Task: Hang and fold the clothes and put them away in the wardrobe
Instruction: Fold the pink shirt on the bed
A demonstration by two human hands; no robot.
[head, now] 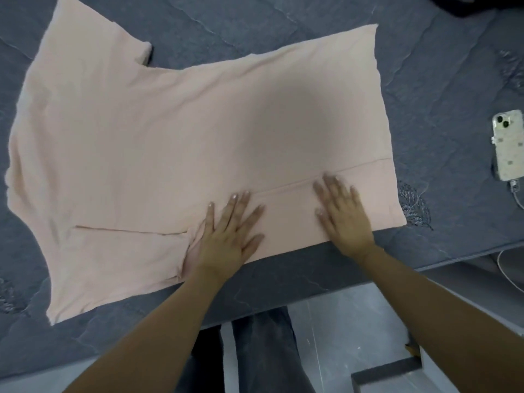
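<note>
Clearly the folding step is in hand: a pink shirt [175,131] lies spread flat on a grey bedspread [442,89], its near long edge already turned over toward the middle, the fold's raw edge running as a slanted line across the cloth. At the shirt's far-left end a sleeve sticks out toward the top, and the lower-left part is still loose and a little rucked. Next along, the left hand [229,236] rests palm down on the folded strip, fingers straight and spread apart, pinching nothing. Right of it, just beside, the right hand [343,214] also lies flat on the strip with fingers straight and slightly fanned — it is blurred, so it seems to be smoothing. Well right of the shirt a phone [507,148] lies on the bedspread with a cable trailing off its near end. By my reading the next move calls for flattening that rucked left part, then bringing the far edge over to match — no wardrobe is in sight.
</note>
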